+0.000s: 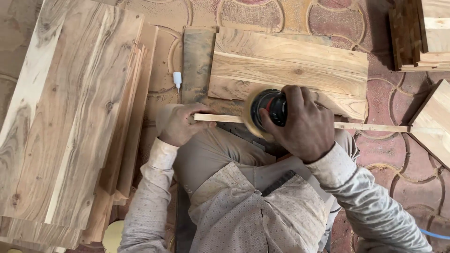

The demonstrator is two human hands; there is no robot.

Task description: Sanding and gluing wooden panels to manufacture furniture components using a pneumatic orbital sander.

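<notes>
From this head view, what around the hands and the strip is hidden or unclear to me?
- Sander: its body and switch are covered by the right hand.
- Thin wooden strip: its middle is behind the sander's disc and the right hand, so the contact spot is unseen.
- Left hand: its fingertips curl under, grip unclear.
- Plank stack: cut off by the left and bottom edges.

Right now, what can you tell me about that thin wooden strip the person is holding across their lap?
The strip is a long, narrow slat of pale, bare wood, lying nearly level from left to right above the person's knees. The left hand grips its left end. The right hand holds a round black sander with a tan disc against its middle, hiding that part. Its right end runs out over the patterned red floor, reaching a board at the right.
</notes>
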